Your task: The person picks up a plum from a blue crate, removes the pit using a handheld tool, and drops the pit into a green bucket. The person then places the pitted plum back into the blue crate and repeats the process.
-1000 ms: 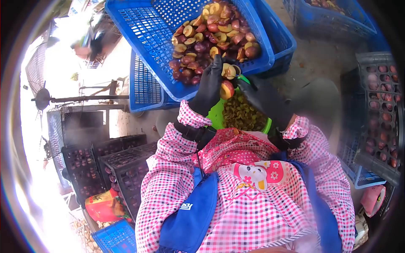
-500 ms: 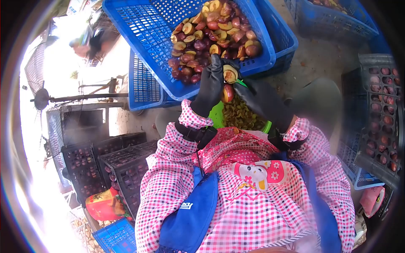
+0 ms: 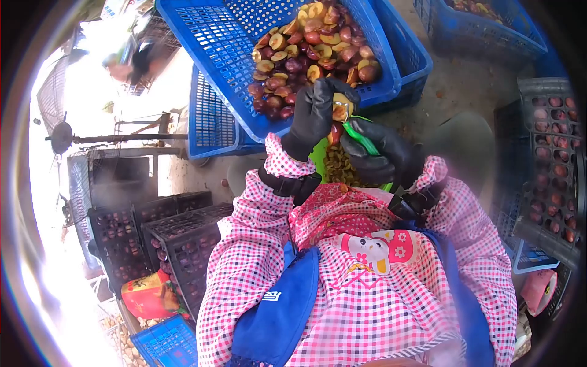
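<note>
My left hand (image 3: 313, 116), in a black glove, pinches a halved plum (image 3: 342, 107) with its yellow cut side showing. In my black-gloved right hand (image 3: 382, 150) is a green-handled tool (image 3: 362, 136), its small metal tip at the cut face of the plum. Just below, between the hands, shows a reddish plum piece (image 3: 334, 133). Under them a green basin (image 3: 318, 156) contains many plum pits (image 3: 339, 165), partly hidden by the right hand. Past the fingertips, a blue crate (image 3: 235, 79) holds a heap of halved plums (image 3: 306, 58).
Another blue crate (image 3: 413, 55) sits beneath the tilted one. Black crates of plums (image 3: 183, 244) stand at the left, and a dark crate of whole plums (image 3: 553, 165) at the right. A further blue crate (image 3: 483, 40) is at upper right. A red bag (image 3: 147, 296) lies lower left.
The right hand has turned and its fingers now wrap the green handle, with the tool tip at the plum half. The left hand has shifted slightly toward me.
</note>
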Demonstrator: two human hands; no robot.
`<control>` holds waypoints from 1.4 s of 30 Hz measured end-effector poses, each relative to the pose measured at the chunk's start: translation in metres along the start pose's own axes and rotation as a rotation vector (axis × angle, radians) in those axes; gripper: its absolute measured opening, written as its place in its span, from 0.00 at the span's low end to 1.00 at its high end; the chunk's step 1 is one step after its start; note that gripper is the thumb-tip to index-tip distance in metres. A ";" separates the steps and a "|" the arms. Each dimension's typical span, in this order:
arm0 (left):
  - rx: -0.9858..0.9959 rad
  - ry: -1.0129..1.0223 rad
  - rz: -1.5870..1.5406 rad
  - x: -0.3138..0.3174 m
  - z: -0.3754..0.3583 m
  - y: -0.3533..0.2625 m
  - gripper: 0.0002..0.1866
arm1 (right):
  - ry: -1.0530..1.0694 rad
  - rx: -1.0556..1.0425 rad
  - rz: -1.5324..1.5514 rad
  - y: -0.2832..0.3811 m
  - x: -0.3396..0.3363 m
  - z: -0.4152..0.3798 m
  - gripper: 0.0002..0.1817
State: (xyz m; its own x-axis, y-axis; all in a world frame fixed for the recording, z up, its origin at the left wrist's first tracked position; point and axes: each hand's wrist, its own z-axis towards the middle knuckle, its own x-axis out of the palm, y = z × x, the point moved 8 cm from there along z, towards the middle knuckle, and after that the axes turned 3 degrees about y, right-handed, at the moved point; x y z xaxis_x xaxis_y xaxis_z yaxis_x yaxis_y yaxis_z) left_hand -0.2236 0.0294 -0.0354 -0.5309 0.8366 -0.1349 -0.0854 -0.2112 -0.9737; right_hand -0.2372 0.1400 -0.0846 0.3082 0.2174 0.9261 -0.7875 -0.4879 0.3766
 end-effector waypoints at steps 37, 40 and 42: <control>-0.062 0.085 0.320 -0.062 0.018 0.031 0.21 | -0.821 -0.454 -1.227 0.063 -0.032 -0.014 0.18; -0.606 -0.136 -0.550 -0.027 -0.016 0.047 0.18 | -0.808 -0.536 -1.307 0.060 -0.030 -0.014 0.18; -0.543 -0.287 -0.515 -0.019 -0.018 0.036 0.22 | -0.781 -0.551 -1.262 0.057 -0.033 -0.011 0.19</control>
State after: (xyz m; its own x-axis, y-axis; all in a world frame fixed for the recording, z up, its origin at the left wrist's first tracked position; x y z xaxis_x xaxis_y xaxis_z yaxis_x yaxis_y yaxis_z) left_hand -0.2015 0.0156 -0.0709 -0.7389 0.5837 0.3365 0.0040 0.5032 -0.8641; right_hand -0.2982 0.1147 -0.0940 0.9382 -0.3259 -0.1168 0.1419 0.0544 0.9884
